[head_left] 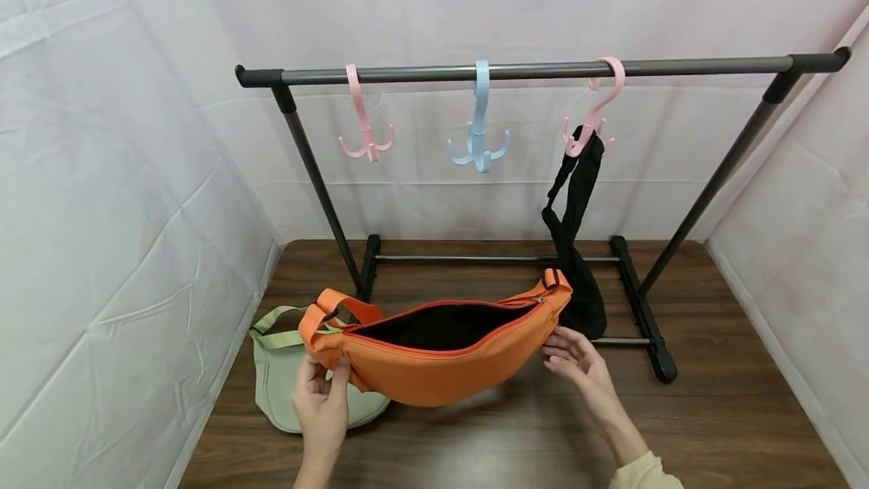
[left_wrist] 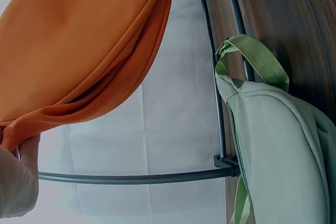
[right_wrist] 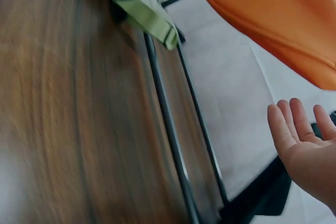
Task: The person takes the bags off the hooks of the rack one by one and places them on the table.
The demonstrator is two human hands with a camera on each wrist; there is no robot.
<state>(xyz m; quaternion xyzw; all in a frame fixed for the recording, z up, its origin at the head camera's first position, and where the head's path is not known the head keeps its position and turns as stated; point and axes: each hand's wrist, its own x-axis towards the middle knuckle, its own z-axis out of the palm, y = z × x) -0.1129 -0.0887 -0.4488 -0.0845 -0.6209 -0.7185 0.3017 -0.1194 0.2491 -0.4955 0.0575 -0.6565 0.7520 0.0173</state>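
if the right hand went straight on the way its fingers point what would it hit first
Most likely the orange bag, whose right end sits just past the right hand. Depth is hard to judge; the black bag hangs behind.

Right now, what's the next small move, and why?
Probably close the right grip on the nearby end of the orange crescent-shaped fabric bag: that grip appears empty, clear of the bag in its wrist view, while the left grip pinches the other end.
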